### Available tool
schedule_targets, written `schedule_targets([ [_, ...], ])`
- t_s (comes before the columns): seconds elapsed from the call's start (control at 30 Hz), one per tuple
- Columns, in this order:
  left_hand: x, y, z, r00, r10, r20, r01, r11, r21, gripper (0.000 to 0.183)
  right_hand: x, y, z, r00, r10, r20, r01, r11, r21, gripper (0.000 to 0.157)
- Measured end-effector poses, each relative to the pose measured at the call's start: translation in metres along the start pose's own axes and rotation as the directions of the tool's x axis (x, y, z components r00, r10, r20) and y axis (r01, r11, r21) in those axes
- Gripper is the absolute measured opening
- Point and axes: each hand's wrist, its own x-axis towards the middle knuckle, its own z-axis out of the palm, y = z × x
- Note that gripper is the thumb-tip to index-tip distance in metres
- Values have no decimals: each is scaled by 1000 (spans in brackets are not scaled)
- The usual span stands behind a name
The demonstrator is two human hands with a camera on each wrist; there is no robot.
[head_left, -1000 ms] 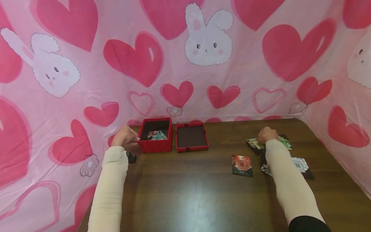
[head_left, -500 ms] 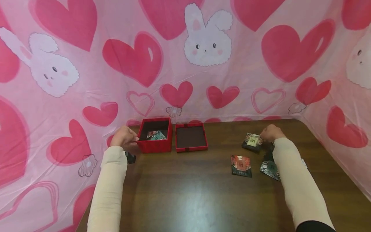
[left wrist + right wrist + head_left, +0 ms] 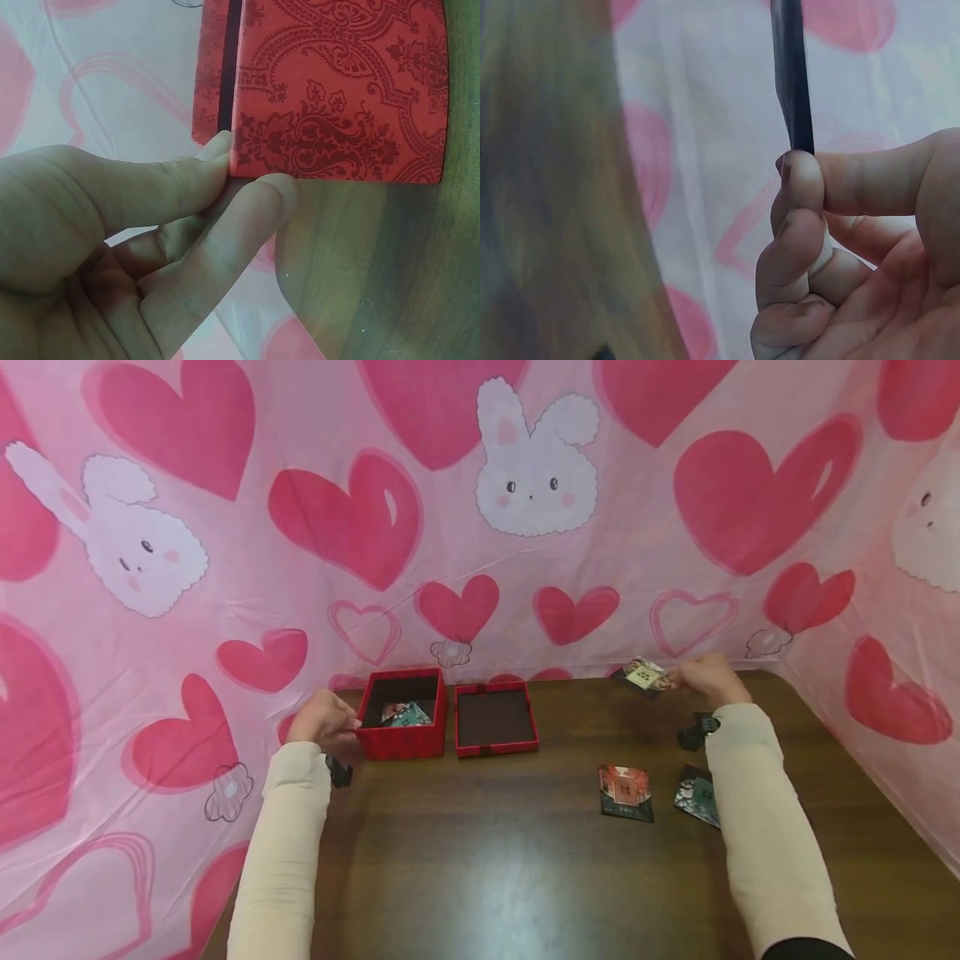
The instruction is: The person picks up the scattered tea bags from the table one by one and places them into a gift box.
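Note:
My left hand point(image 3: 322, 717) pinches the left corner of the open red box point(image 3: 401, 742) between thumb and fingers. In the left wrist view the box point(image 3: 345, 90) shows a dark red floral pattern. Teal and red picture cards point(image 3: 407, 714) lie inside it. At the back right, my right hand point(image 3: 711, 678) pinches a square picture card point(image 3: 645, 675) with a pale yellow centre, raised over the table's far edge. Seen edge-on in the right wrist view, that card point(image 3: 793, 82) is thin and black between thumb and fingertips.
The box's red lid point(image 3: 497, 718) lies with its dark inside up beside it. An orange picture card point(image 3: 626, 792) and a dark grey one point(image 3: 697, 795), partly under the right sleeve, lie on the wooden table point(image 3: 487, 860). Pink heart-patterned cloth point(image 3: 630, 552) hangs behind.
My right hand has taken hold of the yellow-centred card and lifted it up and away from the table. The left hand has stayed on the box corner.

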Motion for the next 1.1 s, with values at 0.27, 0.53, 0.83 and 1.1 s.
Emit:
schedule_targets([
  [0.27,-2,-1,0,999,37,-12,-36,998,50,19,1,-25,21,999,-13,-31,17,993,120,18],
  [0.53,-1,-2,-3,999,43,-14,-43,998,47,18,7,-50,45,996,-12,-90,20,995,96,17],
  [0.83,-4,0,-3,1000,18,-22,-18,1000,17,20,16,-74,82,992,-66,-111,83,984,160,23],
  [1.1,-1,-1,1,999,42,-24,-41,999,36,16,20,-86,111,995,-28,-95,49,973,226,12],
])
